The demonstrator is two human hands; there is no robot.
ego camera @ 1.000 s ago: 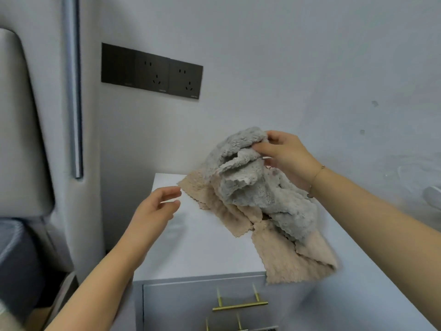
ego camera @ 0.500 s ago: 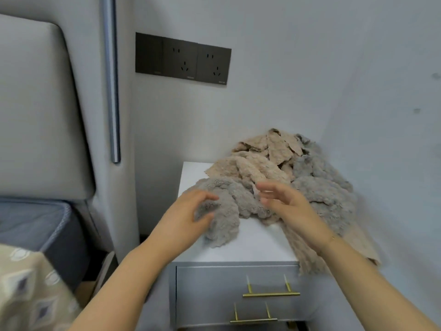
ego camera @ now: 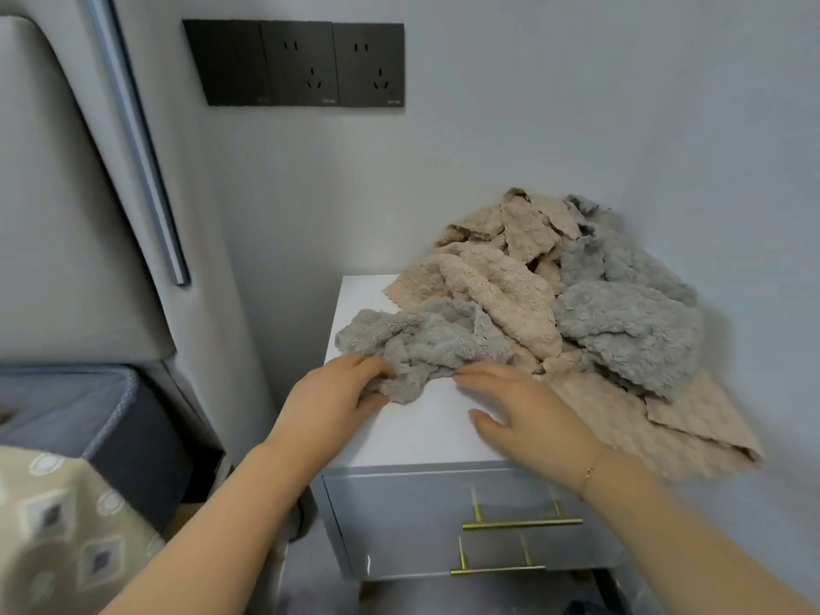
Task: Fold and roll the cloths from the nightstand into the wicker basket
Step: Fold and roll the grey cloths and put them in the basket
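A heap of fluffy cloths, beige [ego camera: 497, 286] and grey [ego camera: 630, 330], lies on the white top of the nightstand [ego camera: 426, 432], piled against the wall. One crumpled grey cloth [ego camera: 417, 344] sticks out toward the front left. My left hand [ego camera: 337, 397] pinches the lower edge of that grey cloth between thumb and fingers. My right hand [ego camera: 519, 410] rests flat on the top with fingers spread, its fingertips touching the same cloth. A beige cloth [ego camera: 639, 428] hangs over the right front corner. No wicker basket is in view.
The nightstand has grey drawers with brass handles [ego camera: 523, 523]. A padded headboard [ego camera: 66, 215] and a dark mattress corner [ego camera: 111, 415] stand to the left, with a patterned fabric [ego camera: 57, 526] at bottom left. Black wall sockets [ego camera: 301, 64] sit above.
The grey cloth that my right hand held up a second ago now lies on the heap. Both hands have come down to the front grey cloth, the left one closing on its edge.
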